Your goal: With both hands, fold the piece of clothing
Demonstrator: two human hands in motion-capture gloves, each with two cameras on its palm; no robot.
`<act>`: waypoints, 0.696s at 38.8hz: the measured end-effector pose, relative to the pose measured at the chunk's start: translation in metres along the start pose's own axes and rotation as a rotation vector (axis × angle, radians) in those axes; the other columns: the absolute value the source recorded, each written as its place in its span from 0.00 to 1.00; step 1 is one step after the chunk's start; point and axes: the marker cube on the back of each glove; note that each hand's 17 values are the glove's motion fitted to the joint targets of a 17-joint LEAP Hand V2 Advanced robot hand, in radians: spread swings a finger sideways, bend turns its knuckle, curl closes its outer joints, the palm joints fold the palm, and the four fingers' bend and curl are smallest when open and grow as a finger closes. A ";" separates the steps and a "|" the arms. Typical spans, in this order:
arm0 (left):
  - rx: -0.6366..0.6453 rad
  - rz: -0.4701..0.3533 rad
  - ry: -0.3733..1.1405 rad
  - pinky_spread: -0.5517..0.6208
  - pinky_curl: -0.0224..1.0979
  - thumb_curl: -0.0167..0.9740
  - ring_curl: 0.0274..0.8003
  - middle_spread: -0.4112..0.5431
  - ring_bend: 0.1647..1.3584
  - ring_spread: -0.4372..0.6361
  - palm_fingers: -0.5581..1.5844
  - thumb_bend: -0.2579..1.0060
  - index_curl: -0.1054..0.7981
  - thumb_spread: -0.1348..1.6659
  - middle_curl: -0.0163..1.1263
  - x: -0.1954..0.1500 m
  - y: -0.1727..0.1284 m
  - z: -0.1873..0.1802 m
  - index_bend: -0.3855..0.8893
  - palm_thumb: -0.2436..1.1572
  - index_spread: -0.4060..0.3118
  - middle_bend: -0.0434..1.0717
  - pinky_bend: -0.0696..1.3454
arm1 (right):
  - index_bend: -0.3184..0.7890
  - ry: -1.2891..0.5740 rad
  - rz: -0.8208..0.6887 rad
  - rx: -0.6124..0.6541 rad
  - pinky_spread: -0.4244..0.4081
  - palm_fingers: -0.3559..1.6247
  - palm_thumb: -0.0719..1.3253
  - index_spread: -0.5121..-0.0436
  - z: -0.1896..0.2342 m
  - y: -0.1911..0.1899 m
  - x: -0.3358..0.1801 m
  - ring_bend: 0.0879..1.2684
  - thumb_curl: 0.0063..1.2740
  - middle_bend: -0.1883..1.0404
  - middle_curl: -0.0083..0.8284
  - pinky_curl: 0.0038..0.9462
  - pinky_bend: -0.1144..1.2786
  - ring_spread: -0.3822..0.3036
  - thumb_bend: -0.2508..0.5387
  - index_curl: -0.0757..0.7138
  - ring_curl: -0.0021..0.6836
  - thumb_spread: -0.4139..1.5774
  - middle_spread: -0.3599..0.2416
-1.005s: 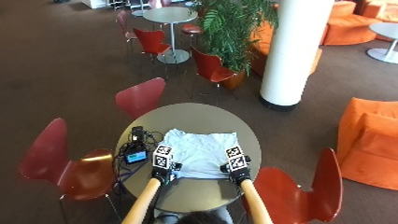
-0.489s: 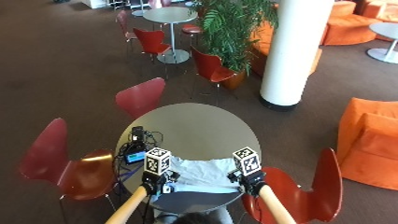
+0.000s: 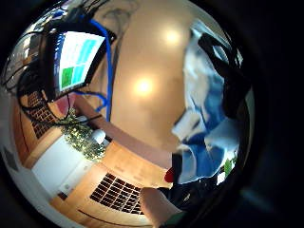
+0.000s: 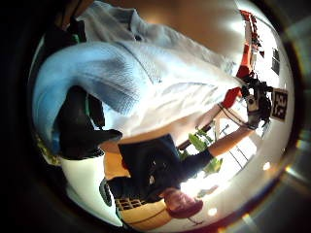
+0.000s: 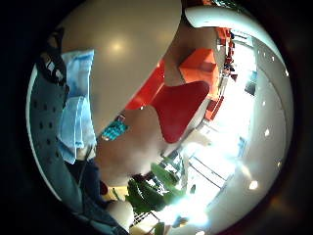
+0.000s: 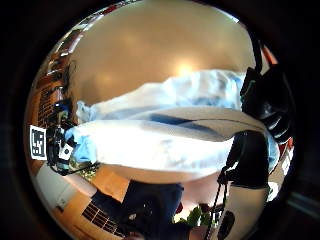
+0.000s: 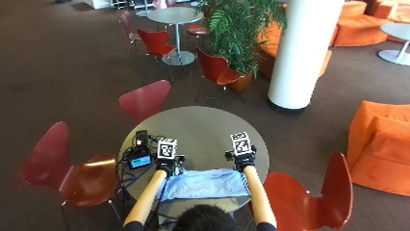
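From above I see a pale blue garment (image 7: pixel 204 183) stretched across the near edge of the round desk (image 7: pixel 198 127), low in the frame's centre. My left hand (image 7: pixel 168 165) pinches its left corner with curled fingers (image 4: pixel 77 124); my right hand (image 7: pixel 240 159) grips the right corner the same way. A small screen device (image 7: pixel 139 159) sits at the desk's left edge.

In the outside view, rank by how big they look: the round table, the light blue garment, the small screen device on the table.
1. Round table, largest.
2. Light blue garment, held by the left hand and right hand.
3. Screen device, smallest.
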 end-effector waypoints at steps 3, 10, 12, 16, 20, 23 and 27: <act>-0.081 -0.058 -0.066 0.22 0.47 0.70 0.58 0.15 0.31 0.12 0.74 0.18 0.60 0.48 0.53 0.013 -0.026 0.014 0.36 0.78 0.24 0.35 0.40 | 0.41 0.083 0.046 0.096 0.07 0.77 0.77 0.49 0.008 -0.028 0.021 0.35 0.57 0.39 0.65 0.41 0.46 0.16 0.28 0.67 0.70 0.38 0.19; 0.040 -0.048 -0.065 0.26 0.48 0.62 0.59 0.24 0.31 0.20 0.58 0.15 0.52 0.61 0.50 0.012 -0.011 0.008 0.33 0.65 0.34 0.20 0.44 | 0.34 0.046 0.041 0.415 0.10 0.71 0.75 0.50 -0.006 -0.033 0.028 0.35 0.57 0.31 0.61 0.42 0.49 0.17 0.28 0.58 0.69 0.47 0.19; 0.156 -0.027 -0.053 0.28 0.47 0.60 0.58 0.26 0.30 0.23 0.56 0.16 0.51 0.63 0.48 0.011 -0.003 0.000 0.35 0.62 0.36 0.19 0.43 | 0.35 0.030 0.063 0.418 0.11 0.71 0.73 0.50 -0.008 -0.023 0.034 0.33 0.56 0.31 0.60 0.42 0.50 0.18 0.27 0.57 0.68 0.51 0.19; 0.348 0.067 -0.002 0.34 0.44 0.55 0.55 0.31 0.28 0.29 0.52 0.17 0.50 0.68 0.45 0.013 -0.005 0.005 0.40 0.58 0.38 0.17 0.38 | 0.35 -0.032 0.104 0.208 0.14 0.71 0.70 0.49 0.006 -0.001 0.043 0.32 0.54 0.30 0.59 0.42 0.50 0.20 0.27 0.53 0.67 0.57 0.22; 0.312 0.116 0.041 0.40 0.42 0.50 0.52 0.35 0.25 0.35 0.50 0.17 0.52 0.72 0.42 0.019 0.013 0.030 0.46 0.52 0.38 0.15 0.33 | 0.28 -0.081 0.193 0.085 0.24 0.60 0.64 0.58 0.034 0.003 0.048 0.33 0.51 0.28 0.57 0.44 0.53 0.26 0.27 0.48 0.68 0.65 0.34; 0.267 0.058 0.024 0.43 0.40 0.47 0.50 0.38 0.25 0.39 0.49 0.18 0.54 0.75 0.40 0.020 0.031 0.049 0.46 0.49 0.38 0.15 0.31 | 0.29 -0.079 0.288 0.052 0.28 0.57 0.61 0.63 0.058 0.001 0.048 0.35 0.48 0.28 0.56 0.44 0.55 0.31 0.27 0.44 0.68 0.70 0.41; 0.232 -0.019 -0.002 0.50 0.38 0.43 0.49 0.43 0.23 0.46 0.45 0.18 0.56 0.81 0.37 0.018 0.036 0.072 0.49 0.44 0.40 0.13 0.28 | 0.28 -0.107 0.328 0.064 0.27 0.61 0.58 0.71 0.076 -0.003 0.043 0.39 0.46 0.29 0.53 0.43 0.58 0.32 0.28 0.38 0.66 0.73 0.47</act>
